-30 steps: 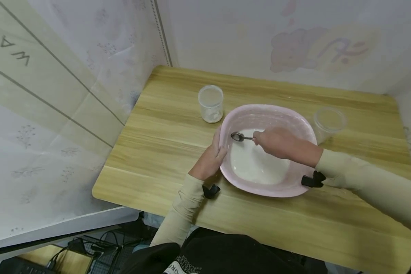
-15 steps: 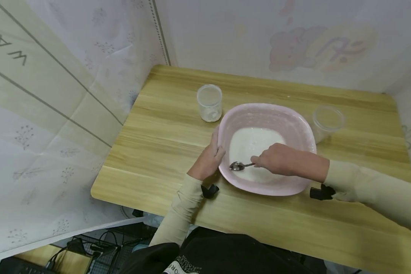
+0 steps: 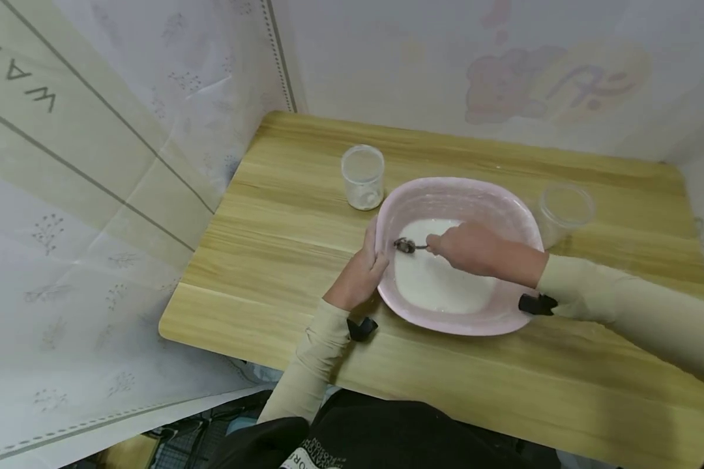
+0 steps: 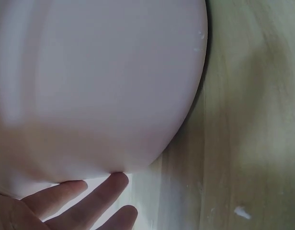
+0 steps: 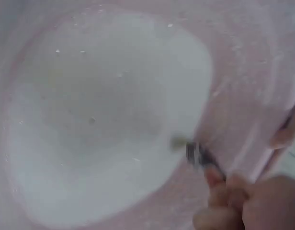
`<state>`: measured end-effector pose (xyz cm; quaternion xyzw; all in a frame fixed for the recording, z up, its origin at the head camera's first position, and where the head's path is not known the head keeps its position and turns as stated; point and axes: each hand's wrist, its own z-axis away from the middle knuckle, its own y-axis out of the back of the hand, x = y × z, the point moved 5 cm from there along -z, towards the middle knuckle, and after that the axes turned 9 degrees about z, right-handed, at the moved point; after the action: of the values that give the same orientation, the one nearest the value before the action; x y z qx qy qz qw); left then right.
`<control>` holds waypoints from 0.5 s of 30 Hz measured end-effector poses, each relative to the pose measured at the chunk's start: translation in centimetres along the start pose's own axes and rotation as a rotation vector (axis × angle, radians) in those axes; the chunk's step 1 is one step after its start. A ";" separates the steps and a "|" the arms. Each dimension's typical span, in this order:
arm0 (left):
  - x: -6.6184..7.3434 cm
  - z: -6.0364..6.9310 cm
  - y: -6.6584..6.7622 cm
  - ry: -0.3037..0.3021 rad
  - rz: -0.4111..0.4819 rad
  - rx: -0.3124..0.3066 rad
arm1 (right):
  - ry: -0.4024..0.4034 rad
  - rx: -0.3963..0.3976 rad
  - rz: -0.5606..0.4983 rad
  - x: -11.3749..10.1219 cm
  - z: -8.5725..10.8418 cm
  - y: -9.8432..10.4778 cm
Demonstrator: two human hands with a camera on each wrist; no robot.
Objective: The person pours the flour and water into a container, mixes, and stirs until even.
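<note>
A pink plastic basin stands on the wooden table, with a pool of white liquid covering its bottom. My right hand reaches over the basin and grips the handle of a metal spoon. The spoon's bowl is near the basin's left inner side; in the right wrist view the spoon is blurred, beside the liquid's edge. My left hand rests against the basin's left outer side. In the left wrist view its fingers are fairly straight and touch the basin's outer wall.
A clear plastic cup with a little whitish stuff at its bottom stands behind the basin's left end. Another clear cup stands close to the basin's right end. Patterned sheets hang behind and beside the table.
My right hand drew the spoon from the basin's far left side to the near left, then back toward the far side. My left hand and the basin stay in place.
</note>
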<state>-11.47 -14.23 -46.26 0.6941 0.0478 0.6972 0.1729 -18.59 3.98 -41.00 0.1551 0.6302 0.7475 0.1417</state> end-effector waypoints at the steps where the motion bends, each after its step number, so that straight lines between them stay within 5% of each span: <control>1: 0.1 0.0 0.1 0.004 0.004 0.001 | 0.050 0.002 0.004 -0.6 0.4 0.0; 4: 0.1 0.0 0.4 0.017 0.020 0.012 | 0.190 0.033 0.010 -2.2 1.9 0.2; 7: 0.2 0.0 0.7 0.027 0.021 0.027 | 0.237 0.061 0.031 -3.0 2.8 0.3; 10: 0.1 0.0 0.6 0.033 0.025 0.021 | 0.217 0.102 0.083 -2.8 2.7 0.0; 15: 0.0 -0.1 0.2 0.035 0.038 0.005 | 0.059 0.129 0.133 0.1 1.6 -0.6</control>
<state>-11.65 -14.38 -46.22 0.6829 0.0394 0.7122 0.1574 -18.00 5.53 -41.35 0.1836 0.6693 0.7172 0.0628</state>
